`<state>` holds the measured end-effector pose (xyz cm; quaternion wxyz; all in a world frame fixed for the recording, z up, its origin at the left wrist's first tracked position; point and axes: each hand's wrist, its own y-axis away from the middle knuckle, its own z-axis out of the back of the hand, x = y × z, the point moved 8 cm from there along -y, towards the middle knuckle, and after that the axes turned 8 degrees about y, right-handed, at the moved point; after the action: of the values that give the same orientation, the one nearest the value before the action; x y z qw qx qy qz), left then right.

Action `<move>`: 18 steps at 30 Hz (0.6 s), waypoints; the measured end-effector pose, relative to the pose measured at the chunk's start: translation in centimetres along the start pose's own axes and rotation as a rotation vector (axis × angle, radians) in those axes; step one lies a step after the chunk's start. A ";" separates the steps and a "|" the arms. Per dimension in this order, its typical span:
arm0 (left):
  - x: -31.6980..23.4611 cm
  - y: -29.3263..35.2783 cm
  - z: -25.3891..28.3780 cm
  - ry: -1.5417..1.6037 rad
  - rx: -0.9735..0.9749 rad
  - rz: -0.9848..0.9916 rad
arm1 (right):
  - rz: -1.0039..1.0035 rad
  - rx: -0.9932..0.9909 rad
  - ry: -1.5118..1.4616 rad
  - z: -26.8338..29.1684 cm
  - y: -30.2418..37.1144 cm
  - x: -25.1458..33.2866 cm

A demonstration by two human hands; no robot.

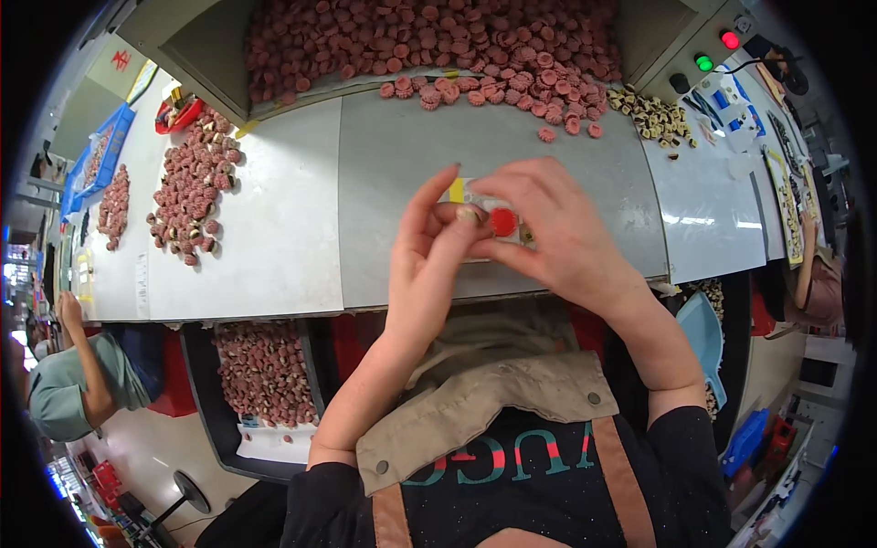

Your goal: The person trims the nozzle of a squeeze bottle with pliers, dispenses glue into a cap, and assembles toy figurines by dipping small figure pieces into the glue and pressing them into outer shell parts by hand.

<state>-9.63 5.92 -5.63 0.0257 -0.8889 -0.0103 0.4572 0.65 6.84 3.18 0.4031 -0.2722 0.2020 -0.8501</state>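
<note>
Both my hands meet over a small pale fixture (457, 191) with a yellow strip, near the front edge of the worktable. My left hand (429, 242) is closed, thumb against fingers, around something small and dark that I cannot make out. My right hand (562, 228) curves round a bright red disc (503, 221) on the fixture. Its thumb and fingers are apart, and no held thing shows between them. Beside the right hand's fingers sits a small dark-and-cream piece (526, 235). The fingers hide part of the fixture.
Ridged pink caps (429, 41) fill a bin ahead and spill onto the table. Small dark-and-cream pieces (653, 114) lie far right. Pink pieces with pale parts (194, 187) lie left; a black tray (265, 370) below holds more. Co-workers sit at both sides.
</note>
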 end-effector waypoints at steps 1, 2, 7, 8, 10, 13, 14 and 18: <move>0.3 -0.1 0.3 0.185 -0.022 0.077 | -0.102 -0.006 -0.041 0.8 0.4 -0.6; 0.6 -0.2 0.6 0.372 -0.046 0.153 | -0.203 -0.010 -0.085 1.2 1.0 -1.3; 1.4 -0.2 1.3 0.491 0.038 0.242 | -0.281 0.001 -0.227 1.1 2.6 -2.3; 1.4 -0.2 1.4 0.508 0.042 0.238 | -0.320 0.004 -0.296 0.8 2.8 -2.6; 1.6 -0.3 1.1 0.526 0.045 0.243 | -0.317 -0.005 -0.320 0.6 2.2 -2.6; 1.6 -0.4 0.8 0.440 -0.005 0.231 | -0.296 -0.023 -0.341 0.1 1.0 -2.7; 1.4 -0.3 0.9 0.424 0.017 0.213 | -0.273 -0.030 -0.343 -0.1 0.6 -2.4; 1.6 -0.2 0.8 0.375 0.060 0.163 | -0.317 -0.008 -0.405 -1.2 0.3 -2.7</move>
<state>-9.36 6.25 -7.38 0.0165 -0.9552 0.0803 0.2844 1.50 8.97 1.24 0.2962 -0.4666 0.0753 -0.8300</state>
